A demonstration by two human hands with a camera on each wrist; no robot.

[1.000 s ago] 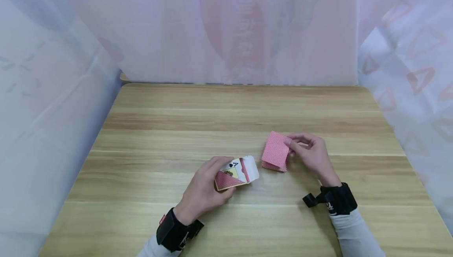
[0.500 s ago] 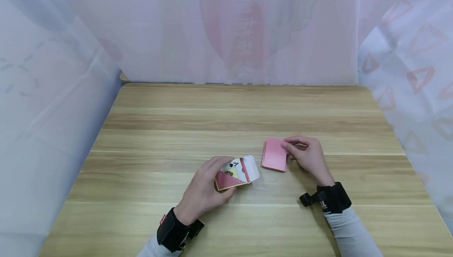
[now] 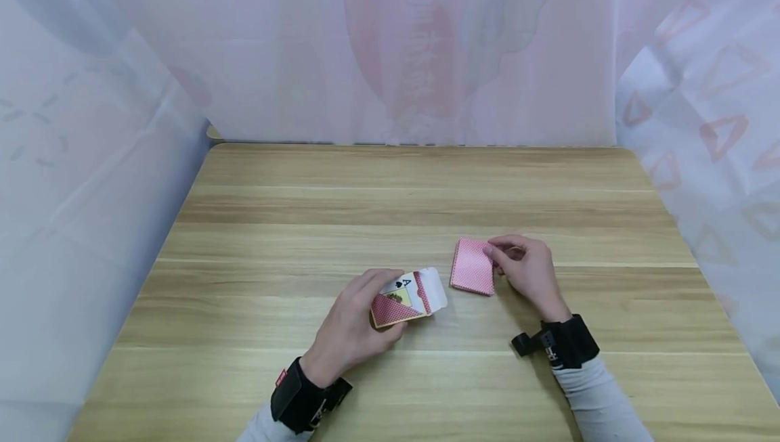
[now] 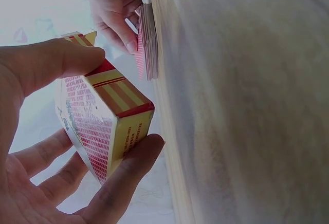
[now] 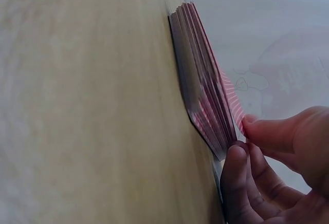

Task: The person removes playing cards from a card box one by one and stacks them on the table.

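A red-backed deck of playing cards [image 3: 472,264] lies flat on the wooden table [image 3: 402,205]. My right hand [image 3: 525,267] pinches the deck's right edge between thumb and fingers. The right wrist view shows the card stack [image 5: 201,91] slightly fanned, with my fingertips [image 5: 241,154] at its corner. My left hand [image 3: 353,323] grips the red and yellow card box [image 3: 405,298] by its sides. The box's white flap is open and an ace of spades is printed on it. In the left wrist view the box [image 4: 105,121] sits between my thumb and fingers, with the deck [image 4: 146,41] just beyond.
Pale patterned sheets hang close around the table on the left, back and right. The wooden surface extends bare toward the far edge [image 3: 420,147] and to both sides of my hands.
The deck was tilted up off the table under my right hand a second ago. It now lies flat. My right hand has drawn slightly nearer. The left hand and box have not moved.
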